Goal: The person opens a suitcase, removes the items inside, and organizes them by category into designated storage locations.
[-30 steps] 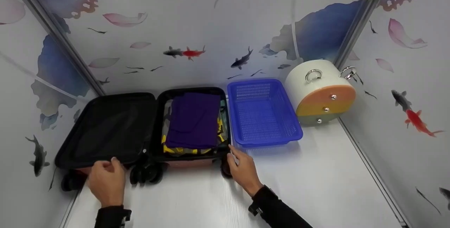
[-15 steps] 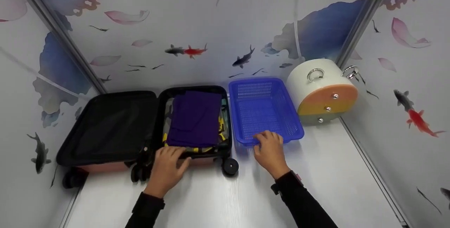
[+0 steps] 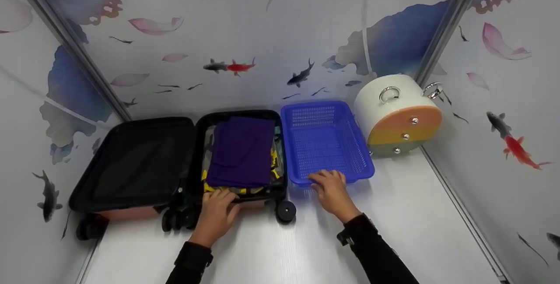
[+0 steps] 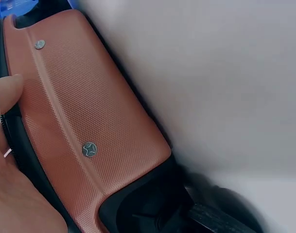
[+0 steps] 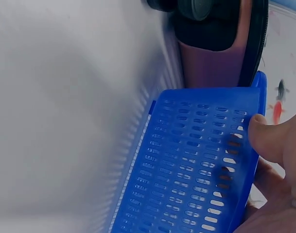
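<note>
An opened pink-shelled suitcase [image 3: 135,161] with a black lining lies in two halves at the left in the head view. Its right half holds a folded purple cloth [image 3: 240,152] over yellow-and-grey camouflage fabric. My left hand [image 3: 214,218] grips the near rim of that half; the left wrist view shows the thumb against the textured pink shell [image 4: 94,97]. Just to the right stands a blue perforated plastic basket [image 3: 321,144]. My right hand [image 3: 334,196] holds its near rim, thumb outside on the basket wall [image 5: 186,160] and fingers over the rim.
A white rounded cabinet [image 3: 391,109] with orange, yellow and green drawer fronts stands right of the basket. Black wheels [image 3: 286,211] stick out from the suitcase's near side. Patterned wall panels [image 3: 271,34] enclose the white table [image 3: 280,253] at the back and sides.
My left hand has gone from the suitcase's left half to the right half's rim. My right hand has left the suitcase corner and taken hold of the basket, which has shifted slightly nearer.
</note>
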Demonstrator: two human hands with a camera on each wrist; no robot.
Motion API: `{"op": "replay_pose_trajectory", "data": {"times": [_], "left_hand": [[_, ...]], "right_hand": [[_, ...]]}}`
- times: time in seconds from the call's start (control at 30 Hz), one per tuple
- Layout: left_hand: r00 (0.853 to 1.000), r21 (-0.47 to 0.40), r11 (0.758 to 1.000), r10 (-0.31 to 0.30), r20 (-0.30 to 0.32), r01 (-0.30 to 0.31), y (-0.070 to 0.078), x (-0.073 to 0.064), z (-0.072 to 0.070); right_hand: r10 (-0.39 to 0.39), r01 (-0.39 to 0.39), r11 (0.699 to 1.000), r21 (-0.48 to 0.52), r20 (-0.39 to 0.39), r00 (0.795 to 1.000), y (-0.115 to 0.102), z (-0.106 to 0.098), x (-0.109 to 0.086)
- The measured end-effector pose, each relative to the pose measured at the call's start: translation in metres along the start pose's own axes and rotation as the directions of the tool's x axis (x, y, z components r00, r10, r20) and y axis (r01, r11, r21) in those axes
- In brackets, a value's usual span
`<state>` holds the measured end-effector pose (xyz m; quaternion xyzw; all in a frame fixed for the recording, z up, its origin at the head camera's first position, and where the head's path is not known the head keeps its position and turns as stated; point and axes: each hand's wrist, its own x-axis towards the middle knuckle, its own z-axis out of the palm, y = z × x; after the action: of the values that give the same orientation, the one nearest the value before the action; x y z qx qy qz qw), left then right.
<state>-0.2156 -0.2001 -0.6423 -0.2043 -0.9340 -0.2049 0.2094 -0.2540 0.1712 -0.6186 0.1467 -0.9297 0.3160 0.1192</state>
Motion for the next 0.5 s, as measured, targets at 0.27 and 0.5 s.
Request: {"op": "replay_pose_trajectory", "data": {"times": [0.27,0.5], "left_hand": [[0.998,-0.041,0.998,-0.044,0.036,0.045,0.008,-0.011,-0.004],[0.992,-0.07,0.992,-0.096,0.078,0.101,0.013,-0.014,-0.007]], "right_hand": [[0.029,-0.032,0.999,0.043,0.064,0.998,-0.006,-0.004,-0.013],[0.025,-0.031,0.998,0.059,0.103,0.994,-0.008,-0.009,-0.02]]}}
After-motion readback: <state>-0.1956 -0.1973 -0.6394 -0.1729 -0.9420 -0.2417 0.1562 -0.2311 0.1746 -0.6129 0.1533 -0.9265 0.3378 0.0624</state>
